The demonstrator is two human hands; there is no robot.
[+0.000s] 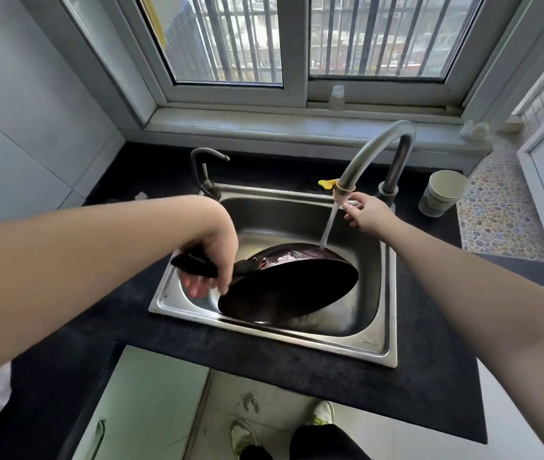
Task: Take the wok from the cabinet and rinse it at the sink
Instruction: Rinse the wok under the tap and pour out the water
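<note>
over the steel sink (386, 343), the left hand (217, 257) grips the wok's (290, 287) black handle — pan tilted, water from the tap (376, 151) striking its rim; right hand (366, 212) pinches the tap lever, barely visible.

Left hand (212, 257) curled closed, knuckles up, forearm stretching in from near left. Right hand (365, 212) extended far right, fingers loosely bent, arm straight
</note>
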